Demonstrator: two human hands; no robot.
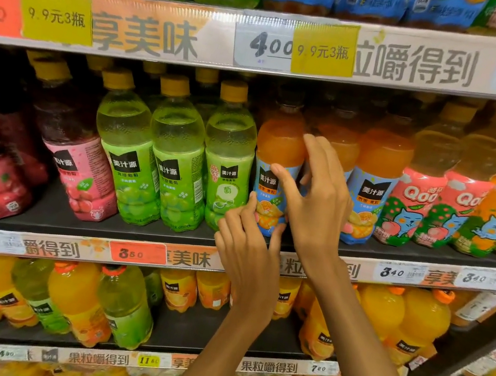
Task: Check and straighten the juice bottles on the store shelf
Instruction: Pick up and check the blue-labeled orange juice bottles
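Orange plastic juice bottle [275,172] with blue label, frame centre: left hand [246,246] grips its base, right hand [313,199] pinches its label.

The middle shelf [48,213] is a dark board with a strip of price tags [137,253] along its front edge. Standing on it in rows from the left end: dark red bottles with pink labels [80,160], green grape bottles with yellow caps [176,159], orange bottles with blue labels [277,160] near the middle, then pink and orange Qoo bottles [419,196] toward the right end. The shelf above [264,43] carries green and blue-labelled bottles. The shelf below [200,327] holds larger orange and green bottles [122,304].
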